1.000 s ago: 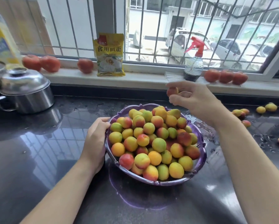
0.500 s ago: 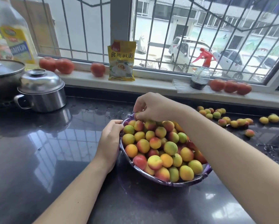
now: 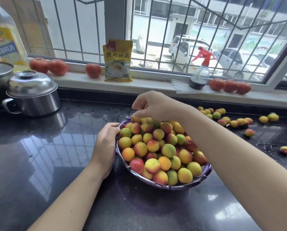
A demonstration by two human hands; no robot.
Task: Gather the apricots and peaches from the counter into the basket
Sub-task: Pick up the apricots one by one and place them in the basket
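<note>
1. The dark table [image 3: 39, 155] carries a purple basket [image 3: 204, 178] heaped with fruit.
2. The left hand [image 3: 105, 147] grasps the basket's left rim.
3. The right hand [image 3: 153, 105], fingers curled, touches fruit at the far rim; whether it pinches one is unclear.
4. Loose apricots [image 3: 236, 121] lie to the right on the table.

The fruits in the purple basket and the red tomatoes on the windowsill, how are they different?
The small yellow, orange and green fruits are heaped together in the purple plastic basket; the red tomatoes sit in loose rows on the white windowsill. The fruits are mixed colours with red blushes; the tomatoes are plain red. Each tomato looks bigger than one fruit. Both are round and whole.
</note>
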